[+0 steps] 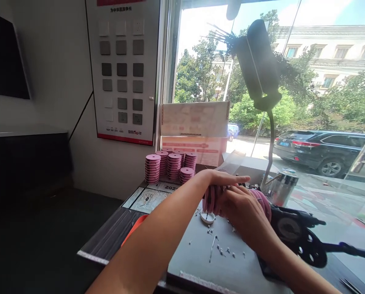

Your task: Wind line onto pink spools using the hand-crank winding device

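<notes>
Both of my hands meet over a grey board (200, 257) on the desk. My left hand (223, 179) reaches in from the left, fingers stretched over a row of pink discs (211, 199) held on edge. My right hand (243, 212) curls around the same row from the right, and more pink discs (263, 202) show behind its knuckles. A small white cap (207, 217) lies on the board just below the discs. Tiny grey bits and a thin pin (213, 247) are scattered in front of my hands.
Several stacks of pink discs (170, 165) stand at the desk's back, in front of a pink and white box (194, 130). A metal can (282, 185) and a black gooseneck device (258, 65) stand at the right. A black wheeled tool (301, 239) lies beside my right wrist. An orange object (133, 228) peeks out under my left arm.
</notes>
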Available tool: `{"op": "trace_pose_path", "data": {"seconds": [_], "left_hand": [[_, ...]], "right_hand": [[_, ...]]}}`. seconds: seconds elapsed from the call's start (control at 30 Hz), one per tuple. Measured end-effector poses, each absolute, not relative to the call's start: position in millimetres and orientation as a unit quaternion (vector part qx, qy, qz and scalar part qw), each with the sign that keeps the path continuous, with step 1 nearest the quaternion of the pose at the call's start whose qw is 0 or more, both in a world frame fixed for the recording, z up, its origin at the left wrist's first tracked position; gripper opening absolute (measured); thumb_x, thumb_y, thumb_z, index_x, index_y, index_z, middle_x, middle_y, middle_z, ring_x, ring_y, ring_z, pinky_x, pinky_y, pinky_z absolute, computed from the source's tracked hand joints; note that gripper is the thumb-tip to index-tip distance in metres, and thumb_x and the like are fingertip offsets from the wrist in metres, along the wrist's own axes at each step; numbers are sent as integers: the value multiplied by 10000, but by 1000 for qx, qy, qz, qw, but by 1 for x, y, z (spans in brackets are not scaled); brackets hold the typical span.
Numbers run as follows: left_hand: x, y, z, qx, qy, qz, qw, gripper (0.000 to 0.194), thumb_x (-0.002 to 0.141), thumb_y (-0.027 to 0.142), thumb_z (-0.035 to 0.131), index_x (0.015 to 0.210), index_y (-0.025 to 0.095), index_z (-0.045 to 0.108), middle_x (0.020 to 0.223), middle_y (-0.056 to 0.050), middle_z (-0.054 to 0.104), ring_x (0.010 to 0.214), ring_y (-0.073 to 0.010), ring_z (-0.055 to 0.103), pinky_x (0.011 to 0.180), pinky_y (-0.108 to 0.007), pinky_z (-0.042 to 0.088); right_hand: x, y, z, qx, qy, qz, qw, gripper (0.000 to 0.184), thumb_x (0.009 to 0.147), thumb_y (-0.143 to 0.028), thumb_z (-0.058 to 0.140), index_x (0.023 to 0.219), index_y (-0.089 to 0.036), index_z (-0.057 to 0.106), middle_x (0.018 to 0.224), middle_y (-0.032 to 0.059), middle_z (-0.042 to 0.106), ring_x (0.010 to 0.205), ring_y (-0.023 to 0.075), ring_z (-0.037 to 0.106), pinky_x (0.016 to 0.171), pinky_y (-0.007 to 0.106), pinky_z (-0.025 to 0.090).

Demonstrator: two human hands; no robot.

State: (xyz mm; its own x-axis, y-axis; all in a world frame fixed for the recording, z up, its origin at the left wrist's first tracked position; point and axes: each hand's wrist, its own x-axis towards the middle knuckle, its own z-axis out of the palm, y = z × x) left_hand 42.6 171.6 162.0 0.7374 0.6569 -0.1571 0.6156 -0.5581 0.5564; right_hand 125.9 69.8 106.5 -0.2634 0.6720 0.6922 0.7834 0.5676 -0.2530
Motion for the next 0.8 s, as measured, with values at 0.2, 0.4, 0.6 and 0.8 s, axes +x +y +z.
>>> {"op": "trace_pose_path", "data": {"seconds": [0.2,0.4,0.6,0.8], "left_hand": [[45,170,158,901,358,38,243,821,709,705,207,1176,79,461,1301,-161,391,1174,-282,359,968,-401,262],[43,159,162,919,350,50,172,703,774,625,155,1030,120,572,1101,-127,566,986,-264,507,846,-359,367],[45,151,166,924,361,43,119,641,797,580,151,891,135,604,992,-114,610,910,-252,531,792,-348,386],[39,151,160,931,343,59,107,581,794,570,182,951,172,574,1019,-78,608,900,-218,541,748,-309,403]], "right_hand": [[146,51,42,-548,-790,-14,276,186,822,-220,425,725,-198,582,660,32,608,577,201,574,524,289,406],[168,72,-7,-628,-773,37,84,291,751,-27,393,826,-161,640,841,82,666,795,207,620,689,289,461],[155,69,-4,-625,-780,3,33,389,696,77,307,709,-132,634,746,118,650,691,233,633,547,271,438],[152,52,16,-613,-786,25,79,237,713,-30,409,741,-137,619,672,71,645,639,228,611,542,274,403]]}}
